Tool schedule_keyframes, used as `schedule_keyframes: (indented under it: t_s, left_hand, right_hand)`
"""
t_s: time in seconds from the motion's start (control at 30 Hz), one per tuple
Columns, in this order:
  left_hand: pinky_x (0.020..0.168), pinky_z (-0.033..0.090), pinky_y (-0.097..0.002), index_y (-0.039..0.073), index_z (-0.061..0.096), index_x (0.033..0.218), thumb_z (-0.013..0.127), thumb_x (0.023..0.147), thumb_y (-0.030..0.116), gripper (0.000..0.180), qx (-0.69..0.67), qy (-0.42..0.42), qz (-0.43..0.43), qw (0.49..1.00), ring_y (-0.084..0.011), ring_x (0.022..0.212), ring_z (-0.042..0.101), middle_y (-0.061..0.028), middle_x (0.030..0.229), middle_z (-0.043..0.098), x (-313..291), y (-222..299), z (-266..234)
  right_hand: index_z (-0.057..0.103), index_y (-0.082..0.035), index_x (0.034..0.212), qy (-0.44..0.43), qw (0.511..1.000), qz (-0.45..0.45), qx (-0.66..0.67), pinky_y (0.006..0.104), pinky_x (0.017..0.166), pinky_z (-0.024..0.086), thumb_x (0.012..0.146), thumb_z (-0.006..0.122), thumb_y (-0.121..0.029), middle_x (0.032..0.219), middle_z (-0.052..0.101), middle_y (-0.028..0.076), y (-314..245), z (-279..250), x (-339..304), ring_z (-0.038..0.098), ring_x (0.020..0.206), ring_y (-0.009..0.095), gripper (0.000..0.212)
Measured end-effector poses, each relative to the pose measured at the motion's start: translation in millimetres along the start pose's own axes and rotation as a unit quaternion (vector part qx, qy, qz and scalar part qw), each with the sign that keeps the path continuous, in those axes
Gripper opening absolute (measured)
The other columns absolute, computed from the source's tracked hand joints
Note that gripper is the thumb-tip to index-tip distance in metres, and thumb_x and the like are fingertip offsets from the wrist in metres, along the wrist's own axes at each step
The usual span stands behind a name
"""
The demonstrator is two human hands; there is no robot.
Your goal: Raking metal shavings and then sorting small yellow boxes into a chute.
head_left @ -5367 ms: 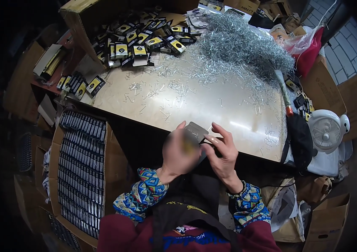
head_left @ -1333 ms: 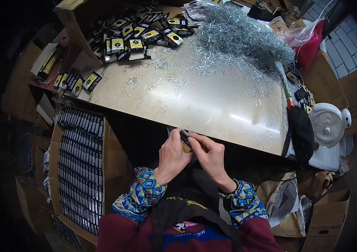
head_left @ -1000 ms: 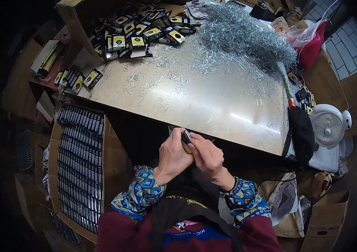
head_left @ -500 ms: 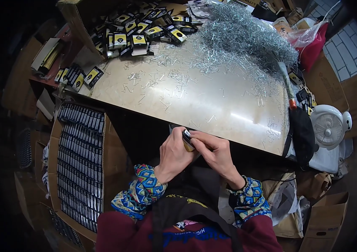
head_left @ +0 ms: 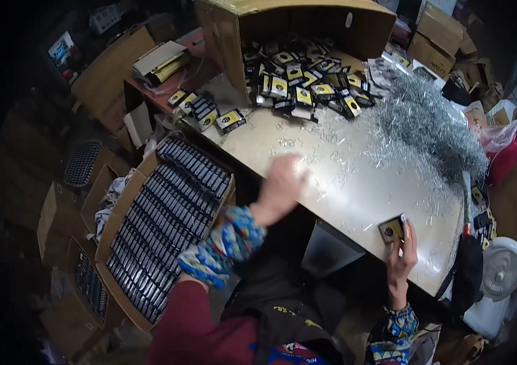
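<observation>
- While my R hand (head_left: pixel 401 260) grips a rectangular black-and-yellow box (head_left: pixel 388 231), my L hand (head_left: pixel 281 188) is well apart
- L blurred nr pale shiny tabletop (head_left: pixel 365 204)
- can't tell L grip

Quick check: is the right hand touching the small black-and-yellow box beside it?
Touching. The head view shows the right hand gripping the small box along its right side, with no gap visible there.

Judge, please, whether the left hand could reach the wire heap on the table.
Probably yes, with a stretch: nothing tall stands on the table between the left hand and the wire heap.
</observation>
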State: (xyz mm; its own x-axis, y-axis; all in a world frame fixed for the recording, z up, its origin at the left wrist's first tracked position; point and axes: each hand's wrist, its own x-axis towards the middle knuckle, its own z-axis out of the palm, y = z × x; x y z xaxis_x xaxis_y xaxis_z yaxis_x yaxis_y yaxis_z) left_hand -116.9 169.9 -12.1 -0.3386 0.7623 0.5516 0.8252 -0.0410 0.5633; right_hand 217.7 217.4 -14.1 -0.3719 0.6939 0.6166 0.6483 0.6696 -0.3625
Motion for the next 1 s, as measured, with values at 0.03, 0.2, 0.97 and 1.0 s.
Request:
schedule_keyframes:
  t_s: [0.03, 0.2, 0.97, 1.0]
  left_hand:
    - [0.094, 0.042, -0.0445, -0.003, 0.056, 0.113, 0.063, 0.088, 0.024, 0.037, 0.062, -0.005, -0.051, 0.997, -0.0383, 0.104, 0.053, -0.0229, 0.109, 0.057, 19.3, -27.1, -13.3]
    - [0.097, 0.038, -0.0549, 0.002, 0.055, 0.111, 0.062, 0.087, 0.023, 0.033, 0.266, 0.025, -0.161, 0.95, -0.0398, 0.122, 0.041, -0.0209, 0.132, 0.047, 69.9, -156.8, -63.0]
    - [0.079, 0.045, -0.0457, 0.001, 0.06, 0.1, 0.059, 0.089, 0.023, 0.024, 0.234, 0.111, -0.074, 0.963, -0.035, 0.092, 0.055, -0.0171, 0.097, 0.061, 70.2, -112.3, -80.2]
    - [0.089, 0.041, -0.0474, 0.002, 0.059, 0.106, 0.06, 0.088, 0.021, 0.026, 0.285, 0.1, -0.123, 0.945, -0.0353, 0.111, 0.048, -0.0171, 0.115, 0.056, 77.7, -134.8, -75.1]
  right_hand:
    - [0.056, 0.002, 0.128, 0.03, 0.993, 0.078, 0.086, 0.0357, 0.09, 0.052, 0.089, 0.051, 0.012, 0.132, 0.056, 0.018, 6.5, -0.7, -4.5, 0.058, 0.117, 0.03, 0.041]
    - [0.053, 0.0, 0.131, 0.013, 0.998, 0.042, 0.048, 0.0328, 0.085, 0.054, 0.093, 0.049, 0.008, 0.135, 0.053, 0.017, 5.5, 5.2, 5.6, 0.061, 0.111, 0.024, 0.039]
    - [0.053, 0.003, 0.128, -0.08, 0.883, 0.109, 0.449, 0.0249, 0.083, 0.052, 0.088, 0.061, 0.007, 0.127, 0.058, 0.012, -109.7, 77.9, 52.4, 0.061, 0.105, 0.015, 0.041]
    - [0.053, 0.003, 0.129, -0.075, 0.893, 0.118, 0.428, 0.0254, 0.085, 0.052, 0.088, 0.061, 0.007, 0.127, 0.058, 0.012, -101.3, 74.6, 44.1, 0.061, 0.105, 0.015, 0.041]
